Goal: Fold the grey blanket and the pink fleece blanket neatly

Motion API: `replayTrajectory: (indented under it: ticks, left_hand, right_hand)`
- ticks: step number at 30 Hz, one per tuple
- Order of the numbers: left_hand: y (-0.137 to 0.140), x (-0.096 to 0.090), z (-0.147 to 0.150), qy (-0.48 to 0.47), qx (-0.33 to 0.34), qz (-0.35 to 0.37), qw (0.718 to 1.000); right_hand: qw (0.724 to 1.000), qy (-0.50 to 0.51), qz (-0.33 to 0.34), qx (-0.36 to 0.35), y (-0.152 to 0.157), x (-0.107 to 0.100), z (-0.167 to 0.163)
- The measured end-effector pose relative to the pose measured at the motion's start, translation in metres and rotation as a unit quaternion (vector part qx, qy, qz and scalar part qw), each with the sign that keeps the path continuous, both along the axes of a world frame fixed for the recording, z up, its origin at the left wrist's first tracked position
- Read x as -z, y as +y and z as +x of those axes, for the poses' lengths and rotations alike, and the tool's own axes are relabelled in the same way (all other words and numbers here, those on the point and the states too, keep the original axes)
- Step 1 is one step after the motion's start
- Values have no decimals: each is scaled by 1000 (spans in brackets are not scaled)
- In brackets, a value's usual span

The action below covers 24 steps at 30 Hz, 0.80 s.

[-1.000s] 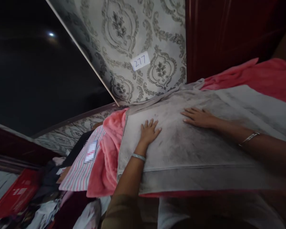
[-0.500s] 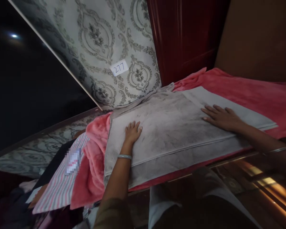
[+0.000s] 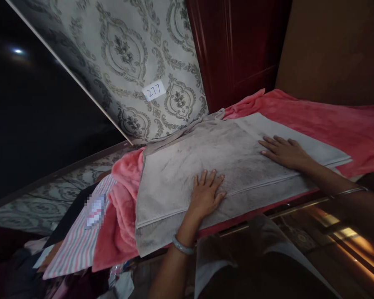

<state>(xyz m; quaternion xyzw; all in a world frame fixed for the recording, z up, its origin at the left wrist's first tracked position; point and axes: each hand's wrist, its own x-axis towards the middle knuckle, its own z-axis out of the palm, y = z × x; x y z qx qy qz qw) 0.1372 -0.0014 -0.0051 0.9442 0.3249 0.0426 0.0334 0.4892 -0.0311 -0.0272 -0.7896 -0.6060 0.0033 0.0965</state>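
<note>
A grey plush blanket (image 3: 171,178), folded in layers, lies spread in front of me on top of a pink blanket (image 3: 311,120). My left hand (image 3: 205,193) rests flat on the grey blanket near its front folded edge, fingers spread. Farther right, my right hand (image 3: 283,153) lies flat on the same blanket, close to its lighter right-hand band. Neither hand grips the fabric. At the left end, bunched pink plush (image 3: 126,174) shows beside the grey blanket.
A striped cloth (image 3: 77,241) hangs at the left. Behind stand patterned wallpaper (image 3: 124,50) with a paper marked 277 (image 3: 154,90), a dark red panel (image 3: 233,50) and a large dark screen (image 3: 43,112). Glossy wood (image 3: 318,232) lies at the lower right.
My left hand has slid right and toward me across the grey blanket. My right hand stays flat in about the same place on it.
</note>
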Motion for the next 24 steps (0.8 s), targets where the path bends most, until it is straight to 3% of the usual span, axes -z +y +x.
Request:
replayTrajectory:
  ticks: [5, 7, 9, 11, 16, 24]
  left_hand:
    - [1, -1, -5, -14, 13, 16, 1000]
    - [1, -1, -4, -16, 16, 23, 999]
    - [0, -2, -4, -18, 24, 28, 999]
    - [1, -2, -5, -15, 31, 30, 999]
    - [-1, 3, -9, -19, 29, 52, 998]
    - [-8, 33, -37, -49, 16, 160, 986]
  right_hand:
    - [999, 30, 8, 20, 3, -11, -18]
    - [999, 18, 36, -33, 3, -9, -38]
    - [988, 4, 70, -137, -1, -1, -62]
    - [981, 2, 79, -176, -6, 11, -81]
    - [982, 0, 104, -161, -21, 29, -93]
    - [975, -28, 165, -145, -47, 46, -76]
